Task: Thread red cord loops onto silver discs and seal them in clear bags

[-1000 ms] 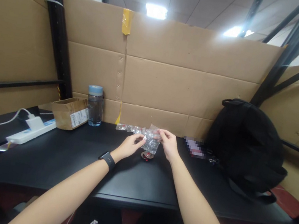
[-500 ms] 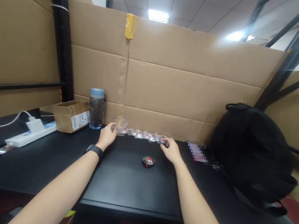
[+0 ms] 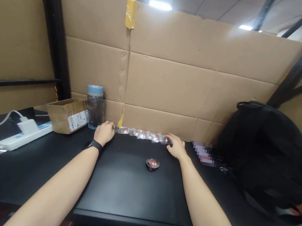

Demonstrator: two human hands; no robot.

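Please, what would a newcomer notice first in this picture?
Probably the big black backpack at the right side of the black table. Next, the row of shiny clear packets along the cardboard wall, between the left hand and right hand. Nearer the viewer lies a small round shiny object with red marks.

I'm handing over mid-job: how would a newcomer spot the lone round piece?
On the black table, find the row of clear packets at the foot of the cardboard wall. In front of the row's right half, nearer the camera, lies the shiny, red-marked round piece. Unlike the lined-up packets, it sits alone.
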